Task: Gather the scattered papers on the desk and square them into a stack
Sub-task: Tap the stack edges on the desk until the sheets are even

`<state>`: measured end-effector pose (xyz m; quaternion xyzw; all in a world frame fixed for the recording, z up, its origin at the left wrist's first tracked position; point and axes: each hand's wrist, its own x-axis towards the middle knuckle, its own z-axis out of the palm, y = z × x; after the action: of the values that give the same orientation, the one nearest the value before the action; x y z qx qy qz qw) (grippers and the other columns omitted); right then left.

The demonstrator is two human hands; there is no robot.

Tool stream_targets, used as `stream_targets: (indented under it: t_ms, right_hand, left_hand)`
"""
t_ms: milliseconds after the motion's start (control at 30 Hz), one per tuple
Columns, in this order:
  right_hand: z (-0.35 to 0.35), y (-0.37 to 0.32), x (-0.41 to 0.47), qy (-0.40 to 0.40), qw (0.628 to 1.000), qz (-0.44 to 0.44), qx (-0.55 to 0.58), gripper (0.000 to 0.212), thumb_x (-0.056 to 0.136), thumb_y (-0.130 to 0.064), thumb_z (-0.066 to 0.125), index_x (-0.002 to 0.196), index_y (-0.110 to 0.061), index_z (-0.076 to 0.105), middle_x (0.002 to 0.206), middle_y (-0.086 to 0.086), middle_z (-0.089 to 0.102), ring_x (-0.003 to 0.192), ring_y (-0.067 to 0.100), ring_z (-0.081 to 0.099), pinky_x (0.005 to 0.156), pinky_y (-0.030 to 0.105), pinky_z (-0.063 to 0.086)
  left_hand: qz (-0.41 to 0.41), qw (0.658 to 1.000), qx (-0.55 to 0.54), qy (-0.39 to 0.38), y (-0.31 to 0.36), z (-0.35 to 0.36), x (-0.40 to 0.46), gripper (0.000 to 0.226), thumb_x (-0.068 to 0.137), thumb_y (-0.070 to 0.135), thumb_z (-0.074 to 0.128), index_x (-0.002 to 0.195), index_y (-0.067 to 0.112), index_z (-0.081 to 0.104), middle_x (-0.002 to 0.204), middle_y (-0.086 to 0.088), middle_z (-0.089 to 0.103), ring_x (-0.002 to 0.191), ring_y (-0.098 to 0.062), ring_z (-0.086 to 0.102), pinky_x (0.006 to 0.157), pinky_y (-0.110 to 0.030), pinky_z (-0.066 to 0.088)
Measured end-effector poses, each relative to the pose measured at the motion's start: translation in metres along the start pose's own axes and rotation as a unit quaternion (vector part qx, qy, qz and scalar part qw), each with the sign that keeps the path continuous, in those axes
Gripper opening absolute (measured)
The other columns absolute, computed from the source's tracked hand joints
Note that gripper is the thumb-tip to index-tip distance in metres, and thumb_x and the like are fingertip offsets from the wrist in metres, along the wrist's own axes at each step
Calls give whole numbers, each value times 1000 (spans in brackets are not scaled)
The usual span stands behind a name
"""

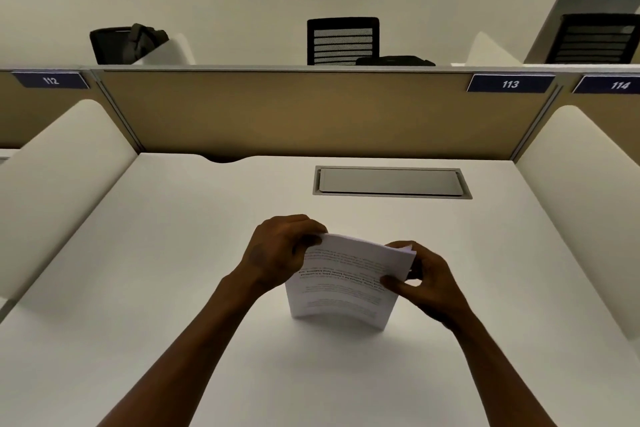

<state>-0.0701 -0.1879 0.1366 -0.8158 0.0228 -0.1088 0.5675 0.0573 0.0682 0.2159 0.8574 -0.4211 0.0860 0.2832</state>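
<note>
On the far left, a label marked 112 (50,80) sat on the tan partition (294,111), with a white side divider (65,163) below it and a black bag (130,43) beyond the partition top. At the middle of the white desk (138,288), the left hand (277,253) gripped the upper left corner of a stack of printed papers (343,284), fingers curled over the top edge. The stack stood on its lower edge on the desk, tilted and slightly bowed, printed face toward the camera. The right hand (427,279) pinched the stack's right edge, thumb on the front sheet and fingers behind. Behind the stack, a closed grey cable hatch (391,182) lay flush in the desk, well apart from the papers. A black chair back (343,42) showed above the partition. Further right were labels 113 (510,83) and 114 (620,84), a second white divider (581,191), and another dark chair (595,40).
</note>
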Motion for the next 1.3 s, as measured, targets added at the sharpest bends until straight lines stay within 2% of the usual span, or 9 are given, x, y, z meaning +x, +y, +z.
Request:
stream_targets:
  t_ms: [100,233,433,600,767,933,1067,1167,1300]
  right_hand:
    - [14,30,-10,-23,997,67,-8,46,77,-10,80,115,-32,65,101,-9,75,92,17,72,75,32,61]
    - [32,60,-16,20,987,134,-82,20,85,-9,72,100,-22,76,98,-8,75,90,20,72,78,27,59]
    - [33,63,-21,73,987,86,-115,20,86,-9,70,98,-23,77,84,-34,68,77,7,70,68,23,58]
    - [40,72,-25,69,983,127,-117,23,86,-11,71,106,-20,75,94,-16,73,80,5,68,73,26,58]
    - [41,78,-26,82,982,134,-109,24,86,-11,70,104,-25,76,83,-40,63,77,-10,66,66,6,51]
    - [42,83,-28,94,981,127,-111,22,87,-11,69,105,-23,76,87,-33,66,81,1,68,72,14,53]
    - [41,84,-29,94,981,127,-111,22,89,-10,68,109,-18,75,95,-18,70,80,5,67,68,5,49]
    - [38,76,-29,100,983,112,-104,25,90,-9,67,103,-29,74,94,-16,73,76,-4,66,67,9,52]
    - [20,53,-26,99,987,68,-106,33,91,-13,66,97,-45,67,86,-29,72,79,2,68,67,17,54]
  left_hand:
    - [-3,1000,10,-5,-2,-1,1,20,87,14,62,101,19,75,94,5,77,79,-20,69,66,-33,56]
    - [32,997,69,-20,0,-5,5,17,86,15,65,100,20,74,93,4,77,77,-24,67,65,-30,52]
    - [48,996,80,-19,3,-10,2,18,86,19,59,99,22,71,90,5,75,74,-21,66,60,-26,48]
    - [1,996,70,-54,0,0,3,26,95,20,56,119,23,65,106,3,74,88,-24,65,69,-33,51]
    - [2,997,62,-46,-2,0,5,26,93,18,57,116,25,66,102,4,75,83,-24,65,67,-34,52]
    - [3,997,62,-52,-1,1,5,27,93,18,58,117,26,67,103,5,75,85,-23,66,68,-31,50]
    - [-5,997,59,-58,-2,4,5,26,94,20,56,118,27,65,105,6,75,87,-22,65,69,-31,50]
    - [3,997,60,-47,-3,4,6,25,93,19,55,114,27,66,101,6,75,83,-21,65,66,-32,52]
    - [-26,999,19,-4,-15,0,7,20,88,18,59,106,21,68,94,4,76,76,-21,66,65,-34,55]
